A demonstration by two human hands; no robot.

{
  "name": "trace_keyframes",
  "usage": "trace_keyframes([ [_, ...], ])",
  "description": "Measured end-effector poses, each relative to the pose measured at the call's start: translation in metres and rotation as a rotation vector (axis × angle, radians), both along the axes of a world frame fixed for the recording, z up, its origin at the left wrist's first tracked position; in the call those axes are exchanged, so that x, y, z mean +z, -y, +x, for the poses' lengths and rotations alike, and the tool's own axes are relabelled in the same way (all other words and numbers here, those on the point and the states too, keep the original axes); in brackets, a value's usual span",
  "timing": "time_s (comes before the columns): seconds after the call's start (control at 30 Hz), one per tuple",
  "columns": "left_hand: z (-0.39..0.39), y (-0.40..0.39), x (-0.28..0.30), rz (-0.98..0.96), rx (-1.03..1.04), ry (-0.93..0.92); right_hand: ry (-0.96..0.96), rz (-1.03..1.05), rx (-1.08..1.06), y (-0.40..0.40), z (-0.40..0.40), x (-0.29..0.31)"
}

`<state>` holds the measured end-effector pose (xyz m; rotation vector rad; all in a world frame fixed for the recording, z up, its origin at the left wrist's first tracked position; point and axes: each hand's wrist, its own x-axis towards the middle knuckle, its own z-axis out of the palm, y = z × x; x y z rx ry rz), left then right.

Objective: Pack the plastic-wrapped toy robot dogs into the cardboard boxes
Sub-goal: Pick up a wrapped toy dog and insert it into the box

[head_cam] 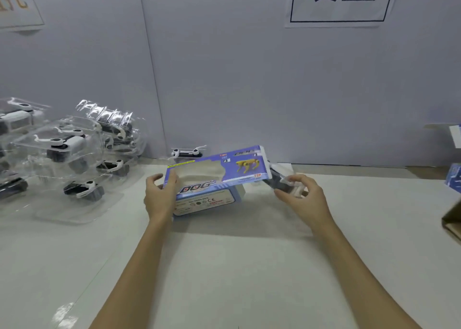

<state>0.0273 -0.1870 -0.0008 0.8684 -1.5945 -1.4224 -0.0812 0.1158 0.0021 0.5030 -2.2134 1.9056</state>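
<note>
A blue cardboard box (214,176) with a window cut-out and a yellow dog picture stands tilted on the white table (224,266), its open end to the right. My left hand (159,194) grips the box's left end. My right hand (299,194) holds a plastic-wrapped toy robot dog (282,179) at the box's right opening; part of the dog is hidden inside or behind the box. A pile of several wrapped white-and-black robot dogs (74,151) lies at the left. One more wrapped dog (187,152) stands by the wall behind the box.
A grey wall panel (224,79) rises right behind the table. More blue boxes (452,179) and a brown carton (451,221) sit at the right edge. A paper sign (341,2) hangs on the wall.
</note>
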Motion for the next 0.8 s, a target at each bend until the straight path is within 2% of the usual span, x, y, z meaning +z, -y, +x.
trace_keyframes([
  [0.17,0.001,-0.004,-0.003,-0.179,-0.056,-0.037,-0.224,0.265,0.1,0.001,0.007,-0.009],
  [0.4,-0.005,-0.002,-0.01,-0.165,0.072,0.0,-0.059,0.22,0.284,-0.017,0.0,-0.002],
  [0.57,-0.006,-0.002,-0.012,-0.137,0.056,-0.03,0.042,0.249,0.352,-0.025,-0.002,0.002],
  [0.67,-0.006,0.0,-0.013,-0.11,0.019,-0.035,0.085,-0.002,0.138,-0.017,-0.002,0.002],
  [0.73,-0.007,0.001,-0.015,-0.074,-0.02,-0.045,0.042,-0.031,0.005,-0.008,-0.001,-0.001],
  [0.8,-0.007,0.002,-0.016,-0.058,-0.043,-0.062,0.134,-0.047,0.015,-0.004,-0.003,-0.002],
])
